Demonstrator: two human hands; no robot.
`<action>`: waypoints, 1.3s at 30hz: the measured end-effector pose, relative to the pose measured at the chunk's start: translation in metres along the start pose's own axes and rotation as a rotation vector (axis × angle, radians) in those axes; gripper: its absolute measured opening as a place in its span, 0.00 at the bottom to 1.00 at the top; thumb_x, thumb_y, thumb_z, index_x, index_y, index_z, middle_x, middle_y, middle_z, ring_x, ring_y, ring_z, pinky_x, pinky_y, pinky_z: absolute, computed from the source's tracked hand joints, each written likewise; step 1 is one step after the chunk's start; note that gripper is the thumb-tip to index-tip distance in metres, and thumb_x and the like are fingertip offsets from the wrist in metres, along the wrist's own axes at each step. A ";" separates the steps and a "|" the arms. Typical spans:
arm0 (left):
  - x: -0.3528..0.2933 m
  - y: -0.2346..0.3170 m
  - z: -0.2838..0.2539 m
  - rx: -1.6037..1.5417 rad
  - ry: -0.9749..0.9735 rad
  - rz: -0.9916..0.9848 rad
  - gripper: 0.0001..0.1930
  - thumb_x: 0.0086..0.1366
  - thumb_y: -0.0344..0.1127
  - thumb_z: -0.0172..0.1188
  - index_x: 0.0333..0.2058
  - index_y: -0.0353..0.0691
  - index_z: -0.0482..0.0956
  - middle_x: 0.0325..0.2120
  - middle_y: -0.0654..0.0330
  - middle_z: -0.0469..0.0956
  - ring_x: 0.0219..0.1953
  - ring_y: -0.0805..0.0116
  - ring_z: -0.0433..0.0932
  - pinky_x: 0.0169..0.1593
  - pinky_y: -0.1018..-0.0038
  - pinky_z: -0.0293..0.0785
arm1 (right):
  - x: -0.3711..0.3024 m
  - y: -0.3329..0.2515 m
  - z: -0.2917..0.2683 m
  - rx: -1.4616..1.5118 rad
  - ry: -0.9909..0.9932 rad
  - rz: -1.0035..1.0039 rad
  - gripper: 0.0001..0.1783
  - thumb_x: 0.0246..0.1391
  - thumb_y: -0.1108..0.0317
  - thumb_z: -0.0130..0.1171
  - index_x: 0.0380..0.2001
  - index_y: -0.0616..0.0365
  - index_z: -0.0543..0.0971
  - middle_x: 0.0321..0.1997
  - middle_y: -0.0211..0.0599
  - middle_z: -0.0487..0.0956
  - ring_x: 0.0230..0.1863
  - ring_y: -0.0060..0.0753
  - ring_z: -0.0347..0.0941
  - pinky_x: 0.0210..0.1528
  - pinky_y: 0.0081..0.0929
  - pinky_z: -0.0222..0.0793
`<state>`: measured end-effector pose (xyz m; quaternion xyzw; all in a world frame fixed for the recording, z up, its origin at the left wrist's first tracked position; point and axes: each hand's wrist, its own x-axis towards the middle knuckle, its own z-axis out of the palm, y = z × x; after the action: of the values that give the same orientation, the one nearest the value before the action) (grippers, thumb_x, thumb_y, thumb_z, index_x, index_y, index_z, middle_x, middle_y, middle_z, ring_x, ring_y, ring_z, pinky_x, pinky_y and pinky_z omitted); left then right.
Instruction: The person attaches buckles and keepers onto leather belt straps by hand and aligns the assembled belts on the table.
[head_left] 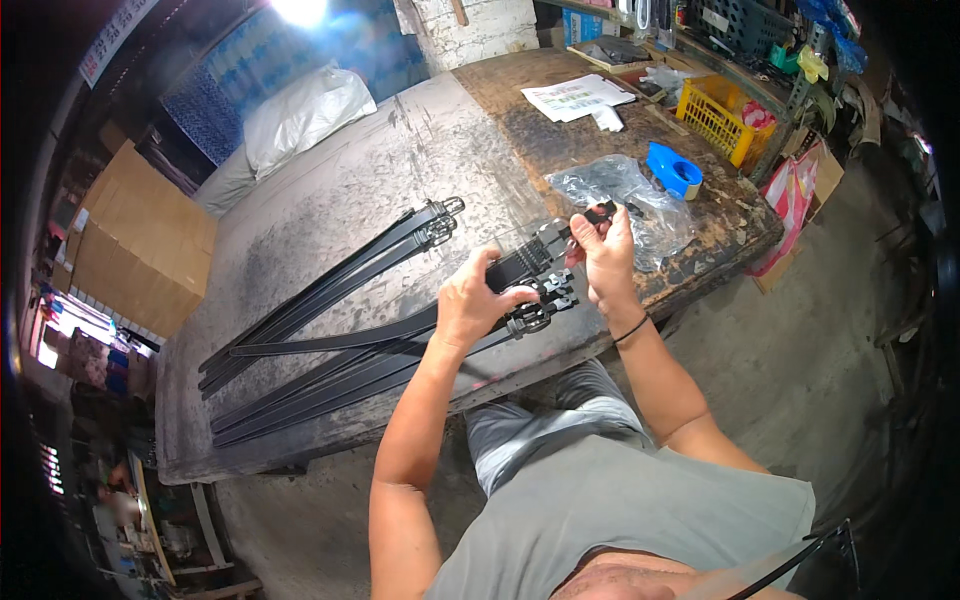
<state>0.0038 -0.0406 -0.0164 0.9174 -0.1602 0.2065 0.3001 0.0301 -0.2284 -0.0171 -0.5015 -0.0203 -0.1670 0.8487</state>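
Note:
Several black leather belts lie in two bundles on the worktable. The far bundle (pixel 335 290) has its metal buckles at the upper right end. The near bundle (pixel 320 402) runs toward its buckles (pixel 540 308) beside my left hand. My left hand (pixel 466 303) is closed around a black belt (pixel 350 340), thumb and fingers near its buckle end; the strap trails left over the bundles. At that belt's end, my right hand (pixel 607 258) pinches a small black piece (pixel 600 212) between thumb and fingers. Its exact kind is not clear.
On the worktable (pixel 300 200) lie a clear plastic bag (pixel 620 190), a blue tape roll (pixel 675 170) and papers (pixel 575 97). A yellow crate (pixel 715 118) stands at the far right. A white sack (pixel 305 115) and a cardboard box (pixel 150 240) are at left.

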 end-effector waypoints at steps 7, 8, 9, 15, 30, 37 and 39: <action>-0.056 -0.098 -0.013 0.159 -0.004 0.011 0.29 0.40 0.54 0.71 0.36 0.40 0.76 0.31 0.56 0.78 0.31 0.57 0.78 0.35 0.68 0.74 | 0.055 0.010 -0.058 -0.139 0.187 -0.039 0.15 0.51 0.69 0.62 0.38 0.58 0.66 0.31 0.32 0.70 0.21 0.21 0.69 0.13 0.18 0.66; -0.067 -0.111 -0.019 0.170 -0.047 -0.043 0.29 0.40 0.54 0.71 0.35 0.40 0.76 0.30 0.56 0.78 0.31 0.57 0.78 0.34 0.68 0.74 | 0.065 0.008 -0.072 -0.174 0.214 -0.061 0.16 0.51 0.69 0.62 0.38 0.58 0.67 0.29 0.32 0.71 0.19 0.20 0.69 0.12 0.18 0.65; -0.078 -0.125 -0.025 0.210 -0.009 0.004 0.29 0.39 0.55 0.71 0.34 0.40 0.77 0.29 0.56 0.77 0.30 0.56 0.77 0.34 0.67 0.73 | 0.077 0.011 -0.088 -0.245 0.264 -0.107 0.15 0.51 0.70 0.62 0.38 0.59 0.67 0.28 0.31 0.71 0.16 0.20 0.68 0.12 0.19 0.65; -0.130 -0.189 -0.086 0.452 -0.022 -0.077 0.29 0.40 0.61 0.67 0.32 0.43 0.79 0.26 0.59 0.78 0.30 0.59 0.78 0.35 0.67 0.72 | 0.076 0.039 -0.079 -0.266 0.186 0.072 0.16 0.50 0.70 0.61 0.39 0.57 0.67 0.27 0.33 0.74 0.15 0.21 0.69 0.12 0.19 0.65; -0.155 -0.247 -0.147 0.620 -0.034 -0.312 0.32 0.48 0.50 0.67 0.50 0.41 0.71 0.47 0.50 0.70 0.52 0.51 0.66 0.56 0.59 0.60 | 0.059 0.059 -0.088 -0.899 0.089 -0.146 0.10 0.52 0.64 0.56 0.32 0.60 0.78 0.30 0.42 0.79 0.31 0.34 0.75 0.35 0.28 0.69; -0.038 -0.238 -0.054 0.340 0.016 -0.093 0.19 0.53 0.41 0.65 0.41 0.38 0.77 0.42 0.48 0.74 0.48 0.50 0.71 0.50 0.61 0.68 | 0.124 0.048 -0.184 -1.566 -0.019 -0.320 0.13 0.54 0.65 0.52 0.40 0.58 0.78 0.39 0.48 0.78 0.44 0.51 0.74 0.45 0.40 0.69; -0.008 -0.226 -0.022 0.262 0.042 -0.118 0.18 0.54 0.42 0.64 0.41 0.38 0.77 0.42 0.49 0.74 0.47 0.50 0.72 0.50 0.62 0.70 | 0.122 0.046 -0.160 -1.598 -0.002 -0.267 0.16 0.52 0.65 0.55 0.44 0.60 0.75 0.44 0.49 0.75 0.46 0.54 0.71 0.46 0.44 0.67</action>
<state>0.0847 0.1485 -0.1134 0.9521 -0.0714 0.2266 0.1925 0.1375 -0.3778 -0.1108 -0.9498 0.0449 -0.2304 0.2068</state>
